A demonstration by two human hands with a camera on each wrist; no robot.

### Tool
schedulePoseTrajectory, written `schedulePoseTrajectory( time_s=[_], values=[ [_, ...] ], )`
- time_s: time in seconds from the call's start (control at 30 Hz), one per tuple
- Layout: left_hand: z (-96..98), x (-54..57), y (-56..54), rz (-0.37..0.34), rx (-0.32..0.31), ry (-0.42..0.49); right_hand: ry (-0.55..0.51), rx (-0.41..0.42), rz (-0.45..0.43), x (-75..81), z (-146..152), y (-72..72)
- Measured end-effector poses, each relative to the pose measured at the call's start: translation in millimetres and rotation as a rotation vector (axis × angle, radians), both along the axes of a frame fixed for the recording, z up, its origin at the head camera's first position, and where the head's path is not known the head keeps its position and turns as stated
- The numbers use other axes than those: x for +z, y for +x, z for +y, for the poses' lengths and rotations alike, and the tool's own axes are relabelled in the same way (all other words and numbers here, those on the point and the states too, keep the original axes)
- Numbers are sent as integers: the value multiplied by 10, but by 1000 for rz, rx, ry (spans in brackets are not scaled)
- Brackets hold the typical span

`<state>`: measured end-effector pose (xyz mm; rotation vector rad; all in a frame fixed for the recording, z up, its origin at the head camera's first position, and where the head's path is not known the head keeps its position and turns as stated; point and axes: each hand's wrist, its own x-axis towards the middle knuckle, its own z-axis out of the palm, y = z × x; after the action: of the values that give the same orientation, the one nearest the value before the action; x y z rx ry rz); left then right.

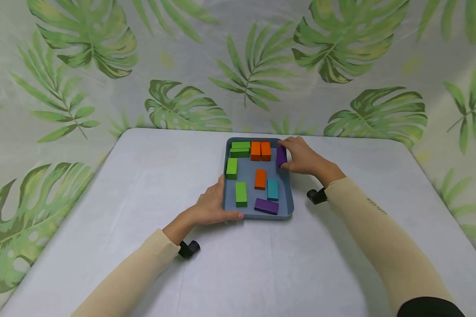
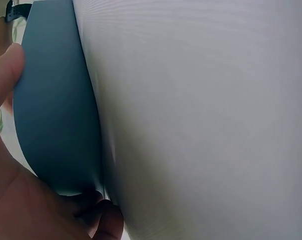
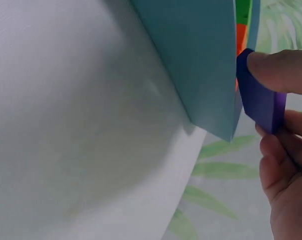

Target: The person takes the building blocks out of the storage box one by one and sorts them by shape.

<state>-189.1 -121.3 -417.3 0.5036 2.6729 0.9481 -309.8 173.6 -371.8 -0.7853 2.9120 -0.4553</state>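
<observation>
At the right rim of a blue-grey tray (image 1: 265, 217), my right hand (image 1: 301, 156) pinches a purple block (image 1: 281, 156) between thumb and fingers. The right wrist view shows that purple block (image 3: 261, 97) upright at the top of the tray's wall (image 3: 201, 65). My left hand (image 1: 212, 207) grips the tray's near left corner, its thumb along the near side. In the left wrist view, the thumb (image 2: 8, 70) lies against the tray wall (image 2: 58, 110), and curled fingertips show at the corner. A second purple block (image 1: 266, 206) lies slanted near the tray's front.
Inside the tray are several green blocks (image 1: 241, 194) on the left, two orange blocks (image 1: 260, 151) at the back, another orange block (image 1: 260, 179) mid-tray and a teal block (image 1: 273, 189). A white cloth covers the table (image 1: 143, 185); a leaf-patterned curtain (image 1: 262, 66) hangs behind.
</observation>
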Motion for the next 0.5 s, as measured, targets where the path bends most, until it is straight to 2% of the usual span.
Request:
schedulePoseTrajectory(
  time_s=[0.27, 0.5],
  values=[
    [-2, -45, -28, 43, 10, 46, 1, -35, 9, -7, 92, 0],
    [21, -28, -37, 51, 6, 51, 40, -72, -9, 11, 145, 13]
  ],
)
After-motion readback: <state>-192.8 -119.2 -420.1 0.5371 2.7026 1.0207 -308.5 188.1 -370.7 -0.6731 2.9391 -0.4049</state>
